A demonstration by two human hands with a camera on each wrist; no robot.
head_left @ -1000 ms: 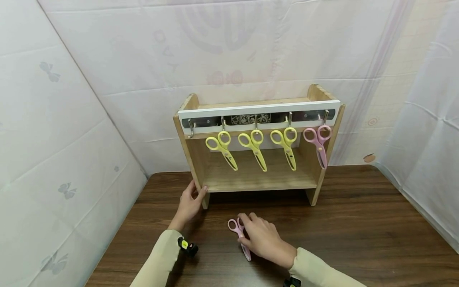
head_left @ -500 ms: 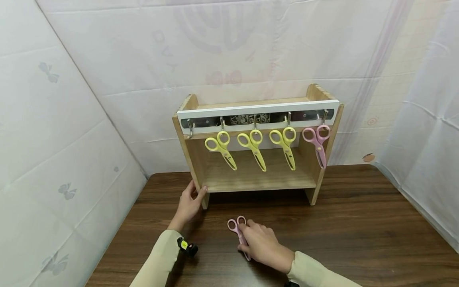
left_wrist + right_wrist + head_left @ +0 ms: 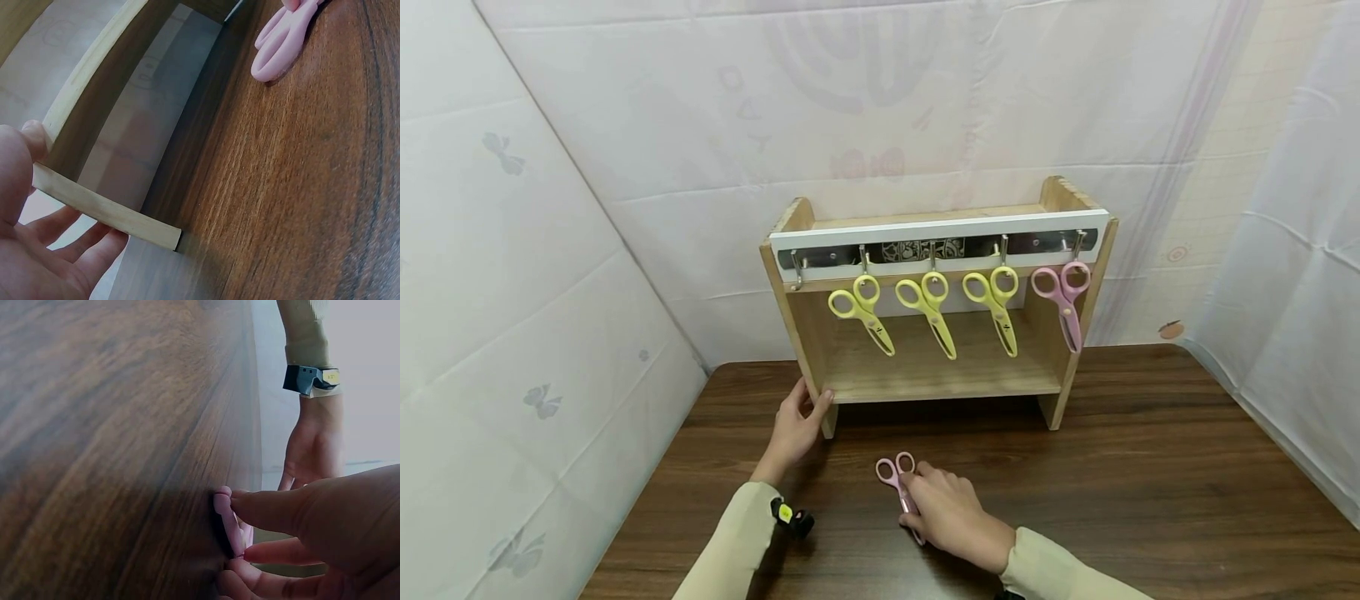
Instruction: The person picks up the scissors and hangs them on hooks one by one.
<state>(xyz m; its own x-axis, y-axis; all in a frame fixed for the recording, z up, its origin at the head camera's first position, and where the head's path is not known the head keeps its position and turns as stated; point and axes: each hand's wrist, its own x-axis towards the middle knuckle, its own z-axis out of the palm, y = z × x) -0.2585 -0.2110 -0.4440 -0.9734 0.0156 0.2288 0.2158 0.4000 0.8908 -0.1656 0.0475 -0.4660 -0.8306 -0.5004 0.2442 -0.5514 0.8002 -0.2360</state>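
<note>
Pink scissors [image 3: 896, 479] lie on the brown table below the wooden shelf, rings toward the shelf and blades toward the person. My right hand [image 3: 953, 515] pinches them between thumb and fingers, covering part of the blades; in the right wrist view, thumb and fingertips sit on either side of the pink scissors [image 3: 230, 524]. My left hand [image 3: 792, 432] grips the lower left side of the wooden shelf [image 3: 792, 333]. Seen from the left wrist, the thumb is on the front of the side panel [image 3: 112, 209] and the other fingers reach behind it.
Along the shelf's white hook rail [image 3: 940, 221] hang three yellow scissors [image 3: 929, 307] and one pair of pink scissors [image 3: 1067, 304] at the right end. The leftmost hook [image 3: 797, 271] is bare. Patterned white cloth [image 3: 625, 100] surrounds the wooden table [image 3: 1165, 467].
My right hand has lowered slightly onto the pink scissors and its thumb and fingers have closed on them. The left hand and the shelf stay where they were.
</note>
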